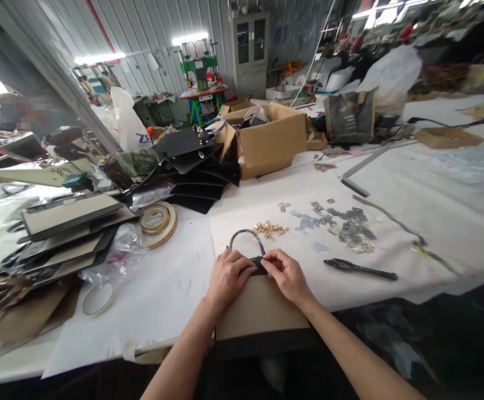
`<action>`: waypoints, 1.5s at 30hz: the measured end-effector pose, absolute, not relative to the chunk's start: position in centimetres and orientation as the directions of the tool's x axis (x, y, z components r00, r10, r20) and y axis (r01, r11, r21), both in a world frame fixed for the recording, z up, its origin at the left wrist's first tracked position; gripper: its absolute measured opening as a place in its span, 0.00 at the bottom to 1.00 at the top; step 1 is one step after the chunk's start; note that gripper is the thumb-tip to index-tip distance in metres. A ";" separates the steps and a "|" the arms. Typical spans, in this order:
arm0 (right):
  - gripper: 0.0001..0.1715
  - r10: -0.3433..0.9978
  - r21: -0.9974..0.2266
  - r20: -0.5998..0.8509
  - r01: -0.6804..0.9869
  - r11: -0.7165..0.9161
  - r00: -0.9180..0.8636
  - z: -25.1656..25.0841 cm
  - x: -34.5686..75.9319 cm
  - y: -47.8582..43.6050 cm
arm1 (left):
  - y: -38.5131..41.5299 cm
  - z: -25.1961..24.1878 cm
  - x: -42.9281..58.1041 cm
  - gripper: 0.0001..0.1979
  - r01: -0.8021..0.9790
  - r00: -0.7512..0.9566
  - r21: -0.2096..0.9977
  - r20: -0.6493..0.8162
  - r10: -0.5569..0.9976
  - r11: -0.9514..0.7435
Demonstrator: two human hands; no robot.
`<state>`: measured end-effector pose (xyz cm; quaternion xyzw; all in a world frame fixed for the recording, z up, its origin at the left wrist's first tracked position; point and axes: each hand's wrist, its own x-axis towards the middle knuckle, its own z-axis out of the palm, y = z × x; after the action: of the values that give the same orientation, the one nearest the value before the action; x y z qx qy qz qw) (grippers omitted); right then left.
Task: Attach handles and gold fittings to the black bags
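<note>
My left hand (229,279) and my right hand (287,276) meet at the top edge of a flat beige-backed bag panel (260,308), which rests on the white-covered table (175,311). Both hands pinch the base of a dark looped bag handle (245,235), whose end is partly hidden by my fingers. Just beyond the loop lies a small pile of gold metal fittings (269,229). A black-handled hand tool (360,269) lies to the right of my right hand, out of reach of my fingers.
Scattered dark metal pieces (352,230) lie on the table. To the left are stacked bag panels (70,216) and tape rolls (157,224). Black panels (195,180) lean against a cardboard box (267,141). A person (25,116) stands at the far left.
</note>
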<state>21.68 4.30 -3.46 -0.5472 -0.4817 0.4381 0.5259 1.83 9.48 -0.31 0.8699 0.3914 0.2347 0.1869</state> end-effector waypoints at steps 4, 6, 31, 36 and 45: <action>0.18 0.987 -0.997 0.029 0.076 0.017 0.156 -3.2 21.6 4.2 | 8.9 -0.5 2.4 0.12 0.625 0.534 0.501 0.284 0.796 -0.598; 0.18 0.988 -0.997 0.033 0.079 0.021 0.153 -3.2 21.6 4.2 | 9.0 -0.9 2.5 0.11 0.619 0.511 0.527 0.293 0.808 -0.583; 0.14 0.982 -0.895 0.180 0.405 0.185 -0.049 -2.8 20.7 4.1 | 6.3 -3.1 -1.6 0.18 0.505 0.403 0.654 0.398 0.824 -0.563; 0.13 0.968 -0.849 0.249 0.474 0.233 -0.030 -3.2 20.3 3.9 | 6.0 -2.6 -1.0 0.17 0.560 0.428 0.611 0.365 0.827 -0.560; 0.13 0.948 -0.817 0.275 0.481 0.317 -0.159 -3.0 21.4 3.8 | 5.0 -2.5 0.4 0.09 0.624 0.355 0.591 0.368 0.859 -0.511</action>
<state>21.36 3.79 -3.00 -0.5077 -0.7041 0.2893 0.4036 0.37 4.99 -2.51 0.8038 0.4612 0.3309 0.1778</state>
